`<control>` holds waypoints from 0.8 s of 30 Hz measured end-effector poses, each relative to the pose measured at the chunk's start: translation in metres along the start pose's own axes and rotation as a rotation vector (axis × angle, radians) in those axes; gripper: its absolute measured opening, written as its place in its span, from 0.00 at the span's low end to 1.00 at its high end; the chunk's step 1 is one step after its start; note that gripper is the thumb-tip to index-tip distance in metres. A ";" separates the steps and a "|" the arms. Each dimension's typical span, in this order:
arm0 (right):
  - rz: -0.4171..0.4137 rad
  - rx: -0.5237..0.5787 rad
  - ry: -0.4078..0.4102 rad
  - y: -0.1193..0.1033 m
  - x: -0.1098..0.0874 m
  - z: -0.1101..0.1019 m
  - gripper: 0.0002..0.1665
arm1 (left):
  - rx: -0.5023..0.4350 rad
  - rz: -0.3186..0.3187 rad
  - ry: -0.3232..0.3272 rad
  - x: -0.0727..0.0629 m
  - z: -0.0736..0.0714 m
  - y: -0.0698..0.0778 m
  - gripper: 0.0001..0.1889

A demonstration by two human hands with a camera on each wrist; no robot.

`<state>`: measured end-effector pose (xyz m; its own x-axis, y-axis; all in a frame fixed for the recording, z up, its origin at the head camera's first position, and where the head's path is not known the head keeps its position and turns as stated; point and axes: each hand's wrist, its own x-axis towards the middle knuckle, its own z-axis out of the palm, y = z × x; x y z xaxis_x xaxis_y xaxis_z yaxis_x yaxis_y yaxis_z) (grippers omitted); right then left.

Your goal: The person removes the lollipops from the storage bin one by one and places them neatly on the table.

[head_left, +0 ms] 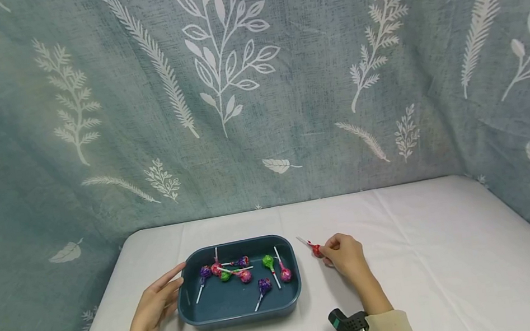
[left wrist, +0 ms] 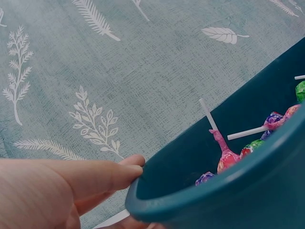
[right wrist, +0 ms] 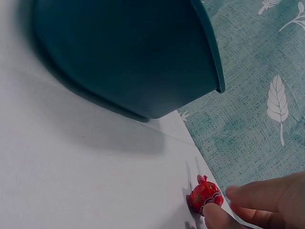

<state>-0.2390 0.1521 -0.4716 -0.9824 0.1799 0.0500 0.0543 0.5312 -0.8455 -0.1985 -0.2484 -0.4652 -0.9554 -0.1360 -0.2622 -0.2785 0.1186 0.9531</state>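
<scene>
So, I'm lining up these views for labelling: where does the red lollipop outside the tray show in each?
Head: red lollipop below and slightly right of centre.
Left wrist: not in it.
Right wrist: near the bottom, right of centre.
Shared landmark: dark teal tray, left of the lollipop in head, lower right in left wrist, at the top in right wrist.

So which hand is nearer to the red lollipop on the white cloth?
The right hand. It is right at the red lollipop, while the left hand is farther off, touching the left end of the blue-green tub.
</scene>
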 end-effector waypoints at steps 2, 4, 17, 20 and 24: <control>0.006 -0.004 0.001 -0.001 0.000 -0.002 0.07 | 0.000 -0.004 -0.001 0.000 0.000 0.000 0.27; 0.000 -0.011 0.005 -0.002 -0.001 -0.003 0.07 | 0.004 -0.007 -0.001 -0.001 0.001 0.000 0.27; 0.003 -0.029 -0.015 -0.009 -0.003 -0.011 0.07 | 0.011 -0.002 -0.002 -0.002 0.001 0.000 0.26; 0.012 -0.020 -0.017 -0.009 -0.002 -0.011 0.07 | 0.015 -0.006 0.002 -0.002 0.001 0.000 0.27; 0.024 0.033 -0.025 -0.009 -0.001 -0.010 0.08 | 0.022 -0.007 0.006 -0.001 0.001 -0.001 0.27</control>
<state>-0.2370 0.1551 -0.4590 -0.9850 0.1717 0.0163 0.0727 0.4989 -0.8636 -0.1973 -0.2469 -0.4657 -0.9529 -0.1427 -0.2677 -0.2871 0.1391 0.9477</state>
